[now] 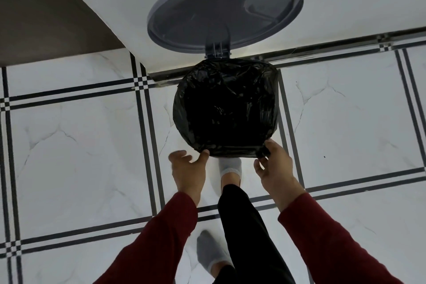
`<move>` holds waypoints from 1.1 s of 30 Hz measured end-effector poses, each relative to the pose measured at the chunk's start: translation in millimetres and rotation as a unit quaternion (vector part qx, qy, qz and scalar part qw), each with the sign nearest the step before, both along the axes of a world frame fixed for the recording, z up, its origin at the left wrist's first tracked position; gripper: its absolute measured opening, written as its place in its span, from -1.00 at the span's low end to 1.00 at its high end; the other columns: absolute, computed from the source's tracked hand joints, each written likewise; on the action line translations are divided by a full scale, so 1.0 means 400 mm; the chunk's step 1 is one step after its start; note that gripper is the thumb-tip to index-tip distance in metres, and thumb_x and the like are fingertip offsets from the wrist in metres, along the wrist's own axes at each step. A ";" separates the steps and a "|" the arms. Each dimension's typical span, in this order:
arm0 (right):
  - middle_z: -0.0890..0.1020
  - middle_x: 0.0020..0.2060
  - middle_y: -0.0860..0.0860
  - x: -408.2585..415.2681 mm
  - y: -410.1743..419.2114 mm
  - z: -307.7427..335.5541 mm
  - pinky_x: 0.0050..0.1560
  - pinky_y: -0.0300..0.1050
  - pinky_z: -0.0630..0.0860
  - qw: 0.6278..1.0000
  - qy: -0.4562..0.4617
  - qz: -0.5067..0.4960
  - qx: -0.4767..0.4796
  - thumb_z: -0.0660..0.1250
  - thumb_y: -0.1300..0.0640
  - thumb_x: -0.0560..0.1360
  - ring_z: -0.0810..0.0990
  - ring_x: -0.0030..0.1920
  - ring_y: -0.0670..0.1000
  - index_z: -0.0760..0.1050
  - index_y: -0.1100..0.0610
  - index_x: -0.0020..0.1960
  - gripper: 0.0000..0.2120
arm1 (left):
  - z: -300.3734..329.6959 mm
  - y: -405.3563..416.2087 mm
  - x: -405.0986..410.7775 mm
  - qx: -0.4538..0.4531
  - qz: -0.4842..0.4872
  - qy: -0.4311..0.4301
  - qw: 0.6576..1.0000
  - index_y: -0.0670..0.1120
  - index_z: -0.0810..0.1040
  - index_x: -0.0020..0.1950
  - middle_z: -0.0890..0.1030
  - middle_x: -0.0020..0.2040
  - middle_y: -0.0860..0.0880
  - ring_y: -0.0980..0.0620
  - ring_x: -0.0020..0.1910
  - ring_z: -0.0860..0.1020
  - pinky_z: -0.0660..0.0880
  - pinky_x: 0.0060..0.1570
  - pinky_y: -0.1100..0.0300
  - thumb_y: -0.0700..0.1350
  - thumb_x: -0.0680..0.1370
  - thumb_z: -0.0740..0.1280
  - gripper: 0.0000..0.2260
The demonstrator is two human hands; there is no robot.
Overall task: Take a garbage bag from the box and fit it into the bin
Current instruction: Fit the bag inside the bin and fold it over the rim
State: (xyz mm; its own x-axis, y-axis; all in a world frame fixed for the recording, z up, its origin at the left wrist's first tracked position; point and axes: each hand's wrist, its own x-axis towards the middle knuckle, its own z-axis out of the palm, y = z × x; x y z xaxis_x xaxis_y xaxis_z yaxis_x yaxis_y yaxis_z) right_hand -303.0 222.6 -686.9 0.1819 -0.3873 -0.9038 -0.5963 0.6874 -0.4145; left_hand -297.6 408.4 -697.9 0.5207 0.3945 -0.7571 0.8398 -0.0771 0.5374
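Bag (227,108) already over the bin rim, lid (224,8) up against the wall. Right hand (274,163) pinching the near edge; left hand (187,166) open, thumb touching the plastic. Best to pull the edge down evenly all round, without tearing. Box not in view.

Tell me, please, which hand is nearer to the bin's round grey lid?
Right, slightly. The right hand pinches the black plastic garbage bag at the rim's near-right edge; the left hand touches the near-left edge, marginally farther from the open lid.
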 end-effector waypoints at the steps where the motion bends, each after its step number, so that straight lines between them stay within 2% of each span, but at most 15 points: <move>1: 0.70 -0.06 -0.01 -0.005 -0.004 -0.008 -0.07 -0.13 0.54 1.000 0.005 0.013 -0.009 0.33 0.14 0.59 0.66 -0.08 -0.04 0.67 0.05 0.18 -0.78 | -0.001 0.000 0.005 -0.086 0.069 0.045 0.993 -0.12 0.49 0.25 0.64 0.08 -0.08 -0.02 -0.03 0.65 0.64 -0.06 0.11 -0.10 0.50 0.56 -0.60; 2: 0.71 -0.06 -0.02 -0.010 -0.009 -0.019 -0.04 -0.13 0.53 0.999 0.011 0.027 -0.014 0.31 0.14 0.59 0.66 -0.05 -0.05 0.67 0.05 0.17 -0.78 | -0.001 0.002 0.009 -0.146 0.102 0.068 0.982 -0.15 0.56 0.22 0.69 0.03 -0.10 0.00 -0.09 0.67 0.64 -0.13 0.14 -0.14 0.52 0.55 -0.67; 4: 0.70 -0.05 -0.02 -0.020 -0.021 -0.040 0.00 -0.11 0.52 0.998 0.019 0.058 -0.013 0.30 0.16 0.60 0.65 -0.03 -0.07 0.66 0.08 0.15 -0.80 | -0.006 0.009 0.009 -0.162 0.091 0.069 0.980 -0.20 0.66 0.12 0.70 -0.04 -0.13 0.04 -0.17 0.67 0.61 -0.20 0.19 -0.19 0.53 0.53 -0.80; 7: 0.58 -0.10 -0.02 -0.025 -0.043 -0.067 -0.08 -0.12 0.53 0.996 0.017 0.091 0.015 0.30 0.18 0.63 0.55 -0.15 -0.08 0.58 0.08 0.13 -0.88 | -0.007 0.020 0.001 -0.188 0.102 0.064 0.975 -0.24 0.68 0.13 0.70 -0.09 -0.11 0.07 -0.20 0.66 0.63 -0.18 0.22 -0.23 0.54 0.51 -0.81; 9: 0.55 -0.26 -0.05 -0.023 -0.053 -0.077 -0.26 -0.23 0.49 0.993 0.032 0.106 0.048 0.31 0.20 0.59 0.49 -0.28 -0.11 0.70 0.03 -0.06 -0.80 | -0.007 0.031 -0.003 -0.203 0.117 0.076 0.969 -0.24 0.68 0.14 0.69 -0.13 -0.08 0.09 -0.23 0.66 0.65 -0.18 0.24 -0.25 0.55 0.49 -0.82; 11: 0.50 -0.35 -0.05 -0.019 -0.064 -0.091 -0.35 -0.27 0.42 0.991 0.045 0.113 0.057 0.33 0.21 0.55 0.41 -0.36 -0.11 0.71 0.01 -0.27 -0.71 | -0.013 0.041 -0.006 -0.200 0.124 0.083 0.968 -0.23 0.69 0.14 0.70 -0.16 -0.06 0.11 -0.25 0.66 0.65 -0.20 0.26 -0.26 0.56 0.48 -0.83; 15: 0.41 -0.29 -0.07 0.013 -0.084 -0.103 -0.57 -0.36 0.35 0.988 0.031 0.152 0.019 0.23 0.24 0.62 0.37 -0.40 -0.16 0.50 0.01 -0.12 -0.80 | -0.018 0.049 0.013 -0.188 0.129 0.082 0.970 -0.19 0.68 0.15 0.69 -0.13 -0.06 0.10 -0.21 0.67 0.64 -0.22 0.28 -0.21 0.56 0.49 -0.82; 18: 0.52 -0.38 0.00 0.045 -0.098 -0.088 -0.44 -0.35 0.49 0.998 0.023 0.052 0.035 0.21 0.36 0.58 0.48 -0.40 -0.12 0.52 0.13 -0.18 -0.77 | -0.013 0.046 0.041 -0.216 0.150 0.102 0.959 -0.20 0.66 0.15 0.71 -0.10 -0.11 0.07 -0.20 0.71 0.65 -0.21 0.23 -0.21 0.59 0.44 -0.84; 21: 0.66 -0.38 0.05 0.072 -0.105 -0.045 -0.23 -0.20 0.67 0.995 -0.020 -0.054 0.078 0.21 0.34 0.49 0.66 -0.30 0.01 0.54 0.20 -0.18 -0.83 | -0.012 0.052 0.073 -0.235 0.208 0.108 0.943 -0.15 0.61 0.14 0.72 0.05 -0.14 -0.05 -0.01 0.70 0.63 -0.08 0.11 -0.18 0.63 0.35 -0.87; 24: 0.70 -0.30 0.00 0.092 -0.107 -0.021 -0.16 -0.16 0.67 0.997 -0.051 -0.011 0.053 0.34 0.21 0.51 0.72 -0.30 -0.02 0.61 0.14 -0.13 -0.91 | -0.001 0.054 0.107 -0.238 0.255 0.083 0.933 -0.13 0.56 0.12 0.68 0.02 -0.13 -0.09 -0.05 0.65 0.62 -0.07 0.06 -0.11 0.60 0.31 -0.85; 26: 0.74 -0.21 0.01 0.097 -0.108 -0.024 -0.17 -0.19 0.65 0.999 -0.040 0.031 0.012 0.40 0.19 0.56 0.74 -0.21 -0.01 0.64 0.13 -0.04 -0.95 | 0.012 0.048 0.123 -0.235 0.256 0.052 0.936 -0.10 0.62 0.15 0.67 0.02 -0.08 -0.05 -0.05 0.64 0.64 0.00 0.04 -0.05 0.58 0.33 -0.80; 28: 0.75 -0.17 0.03 0.100 -0.115 -0.030 -0.18 -0.20 0.65 0.999 -0.028 0.037 -0.012 0.42 0.18 0.57 0.74 -0.16 0.02 0.64 0.14 0.00 -0.96 | 0.021 0.038 0.133 -0.220 0.247 0.029 0.943 -0.02 0.65 0.10 0.68 0.02 -0.02 0.01 -0.08 0.67 0.65 0.11 -0.02 0.00 0.56 0.37 -0.83; 30: 0.75 -0.16 0.02 0.104 -0.124 -0.037 -0.16 -0.20 0.63 0.999 -0.011 0.040 -0.023 0.44 0.14 0.56 0.73 -0.16 0.01 0.65 0.14 0.00 -0.93 | 0.023 0.032 0.135 -0.194 0.235 0.027 0.952 0.01 0.67 0.09 0.72 0.02 0.01 0.02 -0.14 0.71 0.65 0.11 0.01 0.00 0.57 0.40 -0.86; 33: 0.71 -0.26 -0.04 0.111 -0.134 -0.048 -0.23 -0.22 0.54 0.998 0.010 0.045 -0.030 0.45 0.11 0.53 0.65 -0.32 -0.08 0.65 0.09 -0.06 -0.94 | 0.013 0.034 0.138 -0.162 0.232 0.026 0.959 -0.04 0.65 0.16 0.73 0.09 -0.05 -0.03 0.04 0.70 0.64 0.05 0.08 -0.07 0.63 0.37 -0.86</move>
State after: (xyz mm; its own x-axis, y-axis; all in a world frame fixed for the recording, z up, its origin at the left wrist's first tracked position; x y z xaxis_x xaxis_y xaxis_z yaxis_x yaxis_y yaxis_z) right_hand -258.5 169.0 -706.1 0.2000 -0.4235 -0.8835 -0.6639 0.6046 -0.4401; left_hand -242.4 421.8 -692.6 0.3035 0.3146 -0.8994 0.7696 0.4756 0.4261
